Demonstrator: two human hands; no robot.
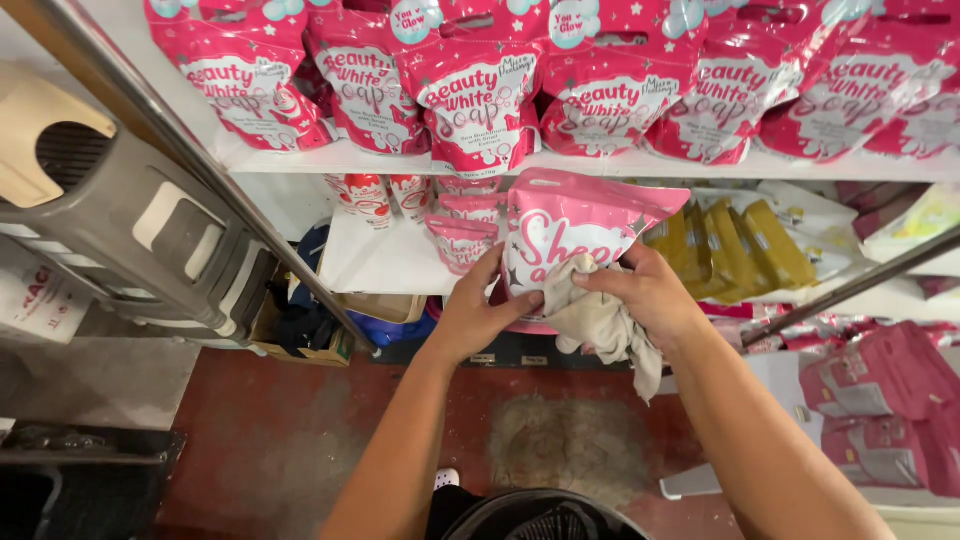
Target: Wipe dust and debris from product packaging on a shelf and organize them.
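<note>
Wiping step in hand: left hand grips the pink pouch, right hand clutches a beige rag against it; next likely needs steady strokes across the front.

floor: dark red, worn grey patch in the middle | white shelves: top edge lined with pink pouches | yellow packets on lower shelf | grey plastic stool at left | metal pole slanting across
</note>
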